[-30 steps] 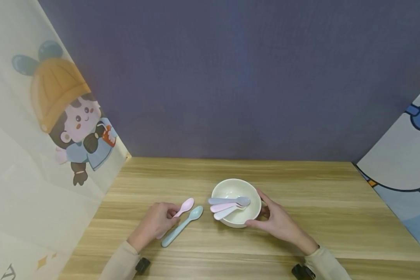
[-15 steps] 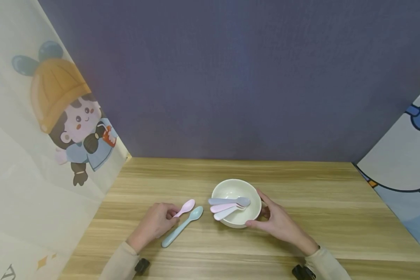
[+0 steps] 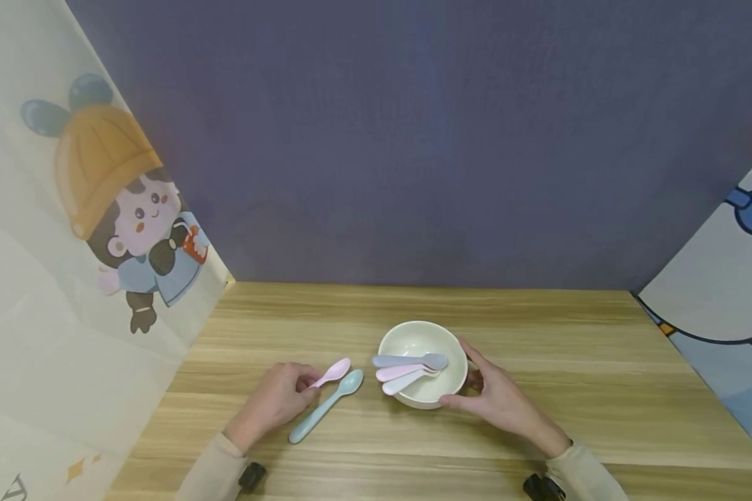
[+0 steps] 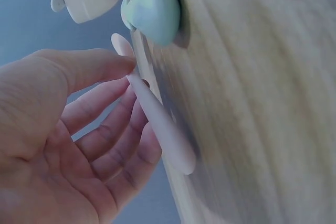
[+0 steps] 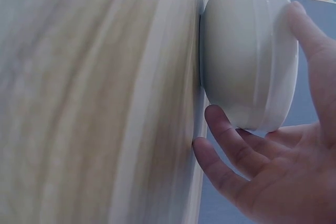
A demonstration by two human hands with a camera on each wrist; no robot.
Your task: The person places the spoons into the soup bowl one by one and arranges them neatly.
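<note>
My left hand [image 3: 274, 398] pinches the handle of a pink spoon [image 3: 335, 371] between thumb and fingers, low over the table. In the left wrist view the handle [image 4: 165, 129] slants down close to the wood. A mint-green spoon [image 3: 318, 415] lies just right of that hand. On the table's middle stands a cream bowl [image 3: 413, 339], gripped at its right side by my right hand [image 3: 500, 398], thumb at the near rim. Inside it lean a grey-lilac spoon [image 3: 401, 360], a pink spoon [image 3: 396, 372] and a white spoon [image 3: 404, 381], handles over the left rim.
The wood-grain table [image 3: 539, 320] ends at a dark blue-grey backdrop [image 3: 439, 153]. A pale panel with a cartoon child [image 3: 144, 209] borders the left side. Another printed panel [image 3: 714, 292] stands at the right. Dark wrist devices sit at both sleeves.
The pink spoon in my left hand has shifted slightly right and toward me at its tip. The right hand and bowl have stayed almost still.
</note>
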